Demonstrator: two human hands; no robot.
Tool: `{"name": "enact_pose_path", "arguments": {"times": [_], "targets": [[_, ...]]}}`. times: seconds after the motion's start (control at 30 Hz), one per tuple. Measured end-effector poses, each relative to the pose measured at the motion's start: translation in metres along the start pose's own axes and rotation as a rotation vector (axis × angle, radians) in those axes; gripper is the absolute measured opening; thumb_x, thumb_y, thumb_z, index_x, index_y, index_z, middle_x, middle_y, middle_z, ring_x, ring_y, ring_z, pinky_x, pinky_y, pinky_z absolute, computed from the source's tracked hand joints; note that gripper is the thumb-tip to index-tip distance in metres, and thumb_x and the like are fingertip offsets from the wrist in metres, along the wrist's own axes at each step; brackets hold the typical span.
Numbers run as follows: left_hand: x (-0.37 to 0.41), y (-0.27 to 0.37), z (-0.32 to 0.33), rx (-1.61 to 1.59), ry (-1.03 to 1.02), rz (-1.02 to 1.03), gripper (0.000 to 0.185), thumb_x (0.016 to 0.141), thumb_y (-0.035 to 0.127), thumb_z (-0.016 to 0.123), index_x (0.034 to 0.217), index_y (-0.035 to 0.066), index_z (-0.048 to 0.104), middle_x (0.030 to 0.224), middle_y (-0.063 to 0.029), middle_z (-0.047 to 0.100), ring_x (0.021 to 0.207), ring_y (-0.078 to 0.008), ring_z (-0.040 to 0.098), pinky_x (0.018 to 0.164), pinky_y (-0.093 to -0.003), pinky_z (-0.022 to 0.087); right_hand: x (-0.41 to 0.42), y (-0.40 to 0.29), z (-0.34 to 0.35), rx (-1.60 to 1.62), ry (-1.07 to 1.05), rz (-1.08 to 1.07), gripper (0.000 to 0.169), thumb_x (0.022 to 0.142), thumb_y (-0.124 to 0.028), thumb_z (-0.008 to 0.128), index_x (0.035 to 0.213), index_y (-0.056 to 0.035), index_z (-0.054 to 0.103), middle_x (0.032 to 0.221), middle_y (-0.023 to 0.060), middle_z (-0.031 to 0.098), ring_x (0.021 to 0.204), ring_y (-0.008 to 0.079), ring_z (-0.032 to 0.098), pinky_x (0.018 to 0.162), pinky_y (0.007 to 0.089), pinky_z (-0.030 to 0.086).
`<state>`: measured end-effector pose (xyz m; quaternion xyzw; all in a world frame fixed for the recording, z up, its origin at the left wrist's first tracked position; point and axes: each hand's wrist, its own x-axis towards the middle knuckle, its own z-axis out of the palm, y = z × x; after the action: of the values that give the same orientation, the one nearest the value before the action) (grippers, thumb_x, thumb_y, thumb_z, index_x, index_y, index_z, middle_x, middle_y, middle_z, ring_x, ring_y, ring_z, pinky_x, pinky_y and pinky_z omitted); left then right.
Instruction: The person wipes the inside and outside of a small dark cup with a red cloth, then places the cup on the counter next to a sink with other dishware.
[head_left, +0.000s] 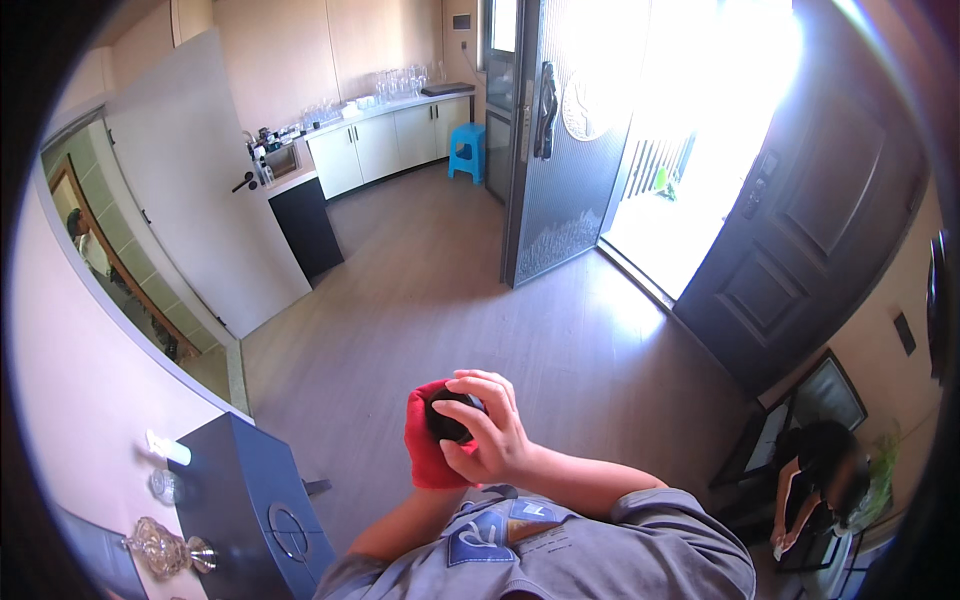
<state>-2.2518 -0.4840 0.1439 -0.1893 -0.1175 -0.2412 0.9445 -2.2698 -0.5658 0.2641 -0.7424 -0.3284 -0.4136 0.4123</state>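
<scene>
A red cloth (421, 454) is wrapped around the lower side of a small dark round object (451, 430), perhaps a cup or a jar. My left hand (441, 496) is beneath it, almost wholly covered by the cloth, with little more than the wrist showing. From the right, my right hand (499, 439) grips the dark object's top with thumb and fingers spread around its rim. Both hands are together in front of my chest, above the wood-look floor (375, 352). The object's underside and any contents are hidden.
At lower left stands a blue-grey cabinet (232, 480) with a glass ornament (161, 547). A white door (180, 187) and a glazed door (570, 172) stand open. Farther off are a counter with glassware (397, 86) and a blue stool (468, 150). Another person (821, 465) bends over at lower right.
</scene>
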Motion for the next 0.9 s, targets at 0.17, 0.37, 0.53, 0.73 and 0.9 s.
{"name": "enact_pose_path", "arguments": {"times": [0.17,0.37,0.53,0.73,0.9], "targets": [[0.033,0.036,0.000,0.057,0.015,0.002,0.030,0.093,0.020,0.049,0.122,0.013,0.045,0.123,-0.0046,0.046,0.117,-0.0180,0.044,0.099,-0.0319,0.037,0.009,0.041,0.023,0.116,-0.024,0.097,0.044,0.073,-0.012,0.063,0.114,-0.0013,0.052,0.118,0.0219,0.047,0.106,0.0365,0.051,0.091,0.0454,0.043],[0.090,0.050,-0.029,0.325,0.118,0.089,0.037,0.091,0.024,0.057,0.124,0.014,0.045,0.121,-0.0048,0.049,0.111,-0.0202,0.050,0.093,-0.0336,0.044,0.025,0.115,0.027,0.121,0.022,0.201,0.036,0.073,-0.004,0.062,0.108,-0.0003,0.056,0.102,0.0170,0.055,0.091,0.0292,0.058,0.077,0.0361,0.051],[0.181,0.077,-0.030,0.514,0.121,-0.119,0.023,0.093,0.018,0.051,0.114,0.012,0.048,0.103,-0.0052,0.054,0.097,-0.0191,0.054,0.090,-0.0321,0.044,0.041,0.178,0.013,0.190,0.073,0.183,0.028,0.075,0.000,0.056,0.102,0.0046,0.057,0.094,0.0180,0.059,0.084,0.0284,0.060,0.074,0.0350,0.051],[0.278,0.038,-0.066,0.731,0.369,0.069,0.021,0.092,0.014,0.049,0.112,0.006,0.050,0.104,-0.0039,0.053,0.100,-0.0154,0.054,0.091,-0.0273,0.042,0.088,0.278,-0.002,0.128,0.271,0.095,0.018,0.080,-0.001,0.048,0.095,0.0047,0.057,0.092,0.0184,0.058,0.082,0.0276,0.059,0.073,0.0338,0.049],[0.334,0.042,-0.074,0.596,0.239,-0.112,0.023,0.092,0.017,0.049,0.112,0.004,0.051,0.106,-0.0045,0.053,0.099,-0.0158,0.054,0.090,-0.0268,0.042,0.107,0.331,0.002,-0.029,0.316,0.139,0.019,0.075,-0.001,0.054,0.094,0.0006,0.058,0.093,0.0169,0.055,0.083,0.0272,0.057,0.074,0.0353,0.049]]}}
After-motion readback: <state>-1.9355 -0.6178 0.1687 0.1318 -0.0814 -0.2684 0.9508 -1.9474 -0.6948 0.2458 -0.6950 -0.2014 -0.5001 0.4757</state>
